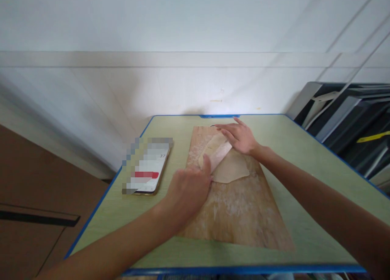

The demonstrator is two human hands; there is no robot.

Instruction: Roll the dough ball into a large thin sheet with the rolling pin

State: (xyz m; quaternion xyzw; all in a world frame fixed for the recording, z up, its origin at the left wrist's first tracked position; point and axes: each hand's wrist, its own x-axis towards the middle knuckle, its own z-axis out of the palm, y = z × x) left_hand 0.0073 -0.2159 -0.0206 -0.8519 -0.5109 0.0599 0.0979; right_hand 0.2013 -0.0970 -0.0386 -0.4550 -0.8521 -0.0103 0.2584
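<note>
While pressing on the rolling pin point(219, 154), left hand point(188, 190) curled loosely over its near end, thumb up along the wood. Right hand point(240, 136) flat, fingers together, palm down on the far end. Pin lying slantwise across the thin dough sheet point(231, 170), mid-way up the floured board point(240, 207). Phone point(150, 166) left of the board.

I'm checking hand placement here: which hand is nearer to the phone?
Left. The left hand is just right of the phone; the right hand lies farther right, beyond the dough.
</note>
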